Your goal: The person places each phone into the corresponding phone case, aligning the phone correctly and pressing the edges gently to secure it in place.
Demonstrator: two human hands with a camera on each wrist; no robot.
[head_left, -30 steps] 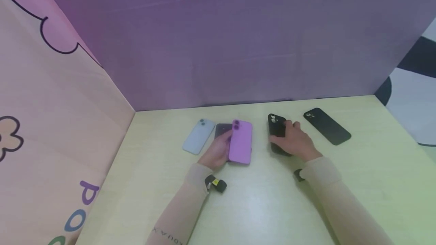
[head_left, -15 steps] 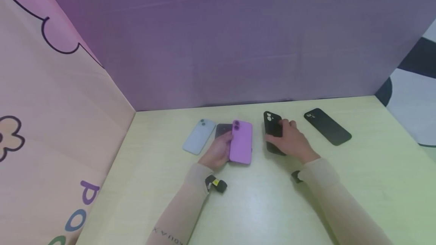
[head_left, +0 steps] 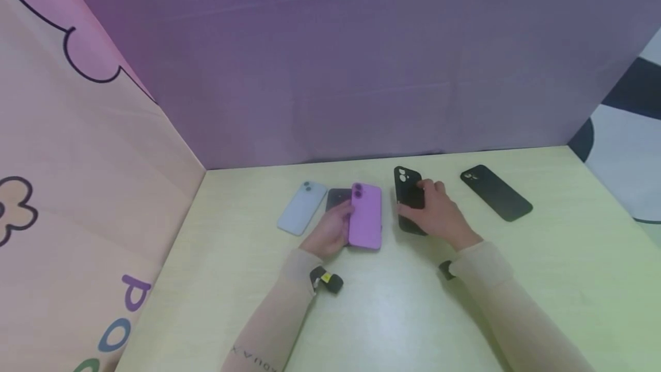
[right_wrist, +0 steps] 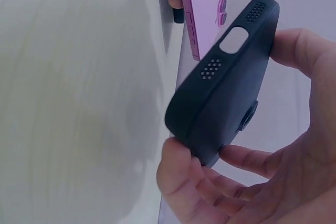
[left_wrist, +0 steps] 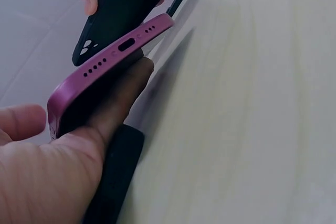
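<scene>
My left hand (head_left: pixel 330 228) holds a purple phone (head_left: pixel 365 217) tilted above the table, back side up. In the left wrist view the fingers (left_wrist: pixel 126 87) of that hand reach under the phone, whose charging port edge faces the camera. Below it, partly hidden by hand and phone, lies a dark phone or case (head_left: pixel 338 194). My right hand (head_left: pixel 441 214) grips a black phone case (head_left: pixel 410 194) by its sides, raised off the table just right of the purple phone. Camera cutouts show at its top, and a port opening shows in the right wrist view.
A light blue phone (head_left: pixel 302 208) lies on the table (head_left: pixel 382 314) left of my left hand. Another black case or phone (head_left: pixel 497 192) lies at the right. A purple backdrop (head_left: pixel 361 73) rises behind the table, with a printed panel (head_left: pixel 77 200) at the left.
My right hand has moved left with the black phone case, bringing it nearer the purple phone. The left hand and the purple phone stay almost where they were.
</scene>
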